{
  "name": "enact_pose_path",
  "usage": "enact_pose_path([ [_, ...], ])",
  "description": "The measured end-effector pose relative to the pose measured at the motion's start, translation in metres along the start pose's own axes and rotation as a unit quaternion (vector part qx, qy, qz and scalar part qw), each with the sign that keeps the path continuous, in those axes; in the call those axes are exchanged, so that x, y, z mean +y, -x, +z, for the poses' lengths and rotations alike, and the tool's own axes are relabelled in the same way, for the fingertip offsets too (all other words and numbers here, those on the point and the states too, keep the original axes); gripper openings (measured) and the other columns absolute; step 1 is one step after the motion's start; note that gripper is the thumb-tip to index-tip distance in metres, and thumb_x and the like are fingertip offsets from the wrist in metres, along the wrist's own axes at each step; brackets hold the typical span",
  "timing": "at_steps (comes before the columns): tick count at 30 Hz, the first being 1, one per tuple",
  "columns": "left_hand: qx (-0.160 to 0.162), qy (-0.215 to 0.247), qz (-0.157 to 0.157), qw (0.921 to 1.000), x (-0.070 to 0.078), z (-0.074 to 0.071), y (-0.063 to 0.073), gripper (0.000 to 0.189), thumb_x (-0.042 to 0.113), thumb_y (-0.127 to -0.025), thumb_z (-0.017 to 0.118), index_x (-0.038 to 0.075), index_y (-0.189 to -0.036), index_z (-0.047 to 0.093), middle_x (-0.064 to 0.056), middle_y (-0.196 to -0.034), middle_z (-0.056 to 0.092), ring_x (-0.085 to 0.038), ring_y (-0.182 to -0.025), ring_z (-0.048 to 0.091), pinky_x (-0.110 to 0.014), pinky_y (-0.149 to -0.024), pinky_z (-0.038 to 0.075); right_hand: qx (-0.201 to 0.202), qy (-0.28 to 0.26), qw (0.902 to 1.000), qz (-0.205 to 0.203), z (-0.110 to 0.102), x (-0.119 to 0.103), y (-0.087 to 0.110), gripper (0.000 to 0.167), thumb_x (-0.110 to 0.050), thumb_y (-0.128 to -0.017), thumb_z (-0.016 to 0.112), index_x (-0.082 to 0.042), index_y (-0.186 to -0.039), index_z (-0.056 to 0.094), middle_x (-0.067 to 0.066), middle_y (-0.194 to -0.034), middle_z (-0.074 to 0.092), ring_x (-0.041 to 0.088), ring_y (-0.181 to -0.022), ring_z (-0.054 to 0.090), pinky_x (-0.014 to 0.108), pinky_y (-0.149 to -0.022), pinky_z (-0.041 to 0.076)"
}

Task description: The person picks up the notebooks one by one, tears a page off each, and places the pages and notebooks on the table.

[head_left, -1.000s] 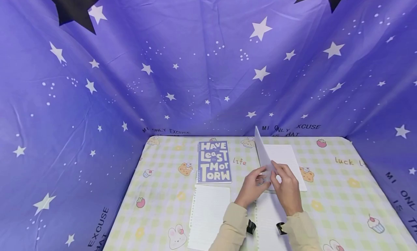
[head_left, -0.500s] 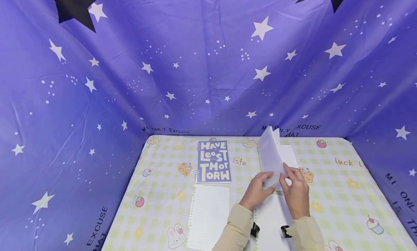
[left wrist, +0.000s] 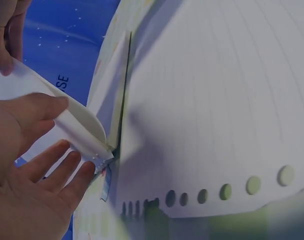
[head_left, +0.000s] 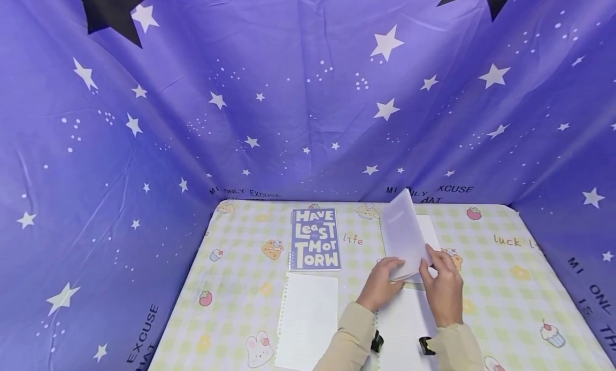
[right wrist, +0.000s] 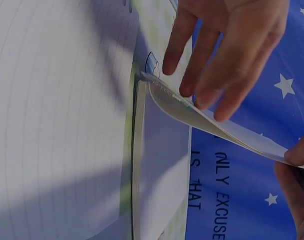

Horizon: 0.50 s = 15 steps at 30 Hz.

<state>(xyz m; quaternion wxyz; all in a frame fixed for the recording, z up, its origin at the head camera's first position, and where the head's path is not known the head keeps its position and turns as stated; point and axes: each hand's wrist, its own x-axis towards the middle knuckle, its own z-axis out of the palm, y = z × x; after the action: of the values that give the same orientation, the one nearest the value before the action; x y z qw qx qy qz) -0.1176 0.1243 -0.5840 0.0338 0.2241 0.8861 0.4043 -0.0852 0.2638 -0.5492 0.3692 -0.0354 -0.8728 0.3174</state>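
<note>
A notebook (head_left: 428,226) with lined pages lies at the back right of the table. Its white, slightly translucent leaves (head_left: 404,232) stand raised and slanted over it. My right hand (head_left: 444,285) pinches their free edge between thumb and fingers, which the left wrist view shows at its top left corner. My left hand (head_left: 381,283) rests at the lower left of the leaves near the ring-hole edge, its fingers (left wrist: 66,170) fairly straight against the outer side. In the right wrist view the raised leaves (right wrist: 217,127) bow away from the block beneath.
A purple notebook (head_left: 315,240) with large white lettering lies at back left. One loose punched sheet (head_left: 308,320) is in front of it; another lined sheet (head_left: 406,323) lies under my forearms. A starry purple curtain (head_left: 308,93) surrounds the table (head_left: 231,307).
The raised leaves were nearly upright and fanned apart; now they lie closer together and face me more. My right hand has moved right and slightly toward me, my left slightly right.
</note>
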Motion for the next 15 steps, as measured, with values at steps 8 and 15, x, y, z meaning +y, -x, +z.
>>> enact_pose_path([
  [8, -0.007, -0.014, -0.003, 0.9999, -0.004, 0.002, -0.001, 0.044, 0.012, -0.087, 0.075, 0.013, -0.130, 0.066, 0.000, -0.139, 0.058, -0.014, -0.131, 0.052, -0.024, -0.114, 0.037, -0.003, 0.007, 0.9994, 0.032, -0.003, 0.006, 0.002, 0.043, 0.013, -0.080, 0.069, 0.005, -0.122, 0.067, 0.023, -0.107, 0.066, 0.037, -0.086, 0.067, -0.010, -0.083, 0.024],
  [15, -0.026, -0.010, -0.012, 0.9995, -0.007, 0.008, -0.001, 0.037, 0.016, -0.091, 0.071, 0.015, -0.128, 0.067, 0.002, -0.143, 0.055, -0.016, -0.135, 0.049, -0.026, -0.116, 0.035, 0.002, 0.021, 0.9976, 0.066, -0.008, 0.019, 0.005, 0.043, 0.011, -0.080, 0.071, 0.006, -0.123, 0.066, 0.021, -0.108, 0.066, 0.034, -0.087, 0.067, -0.010, -0.083, 0.025],
])
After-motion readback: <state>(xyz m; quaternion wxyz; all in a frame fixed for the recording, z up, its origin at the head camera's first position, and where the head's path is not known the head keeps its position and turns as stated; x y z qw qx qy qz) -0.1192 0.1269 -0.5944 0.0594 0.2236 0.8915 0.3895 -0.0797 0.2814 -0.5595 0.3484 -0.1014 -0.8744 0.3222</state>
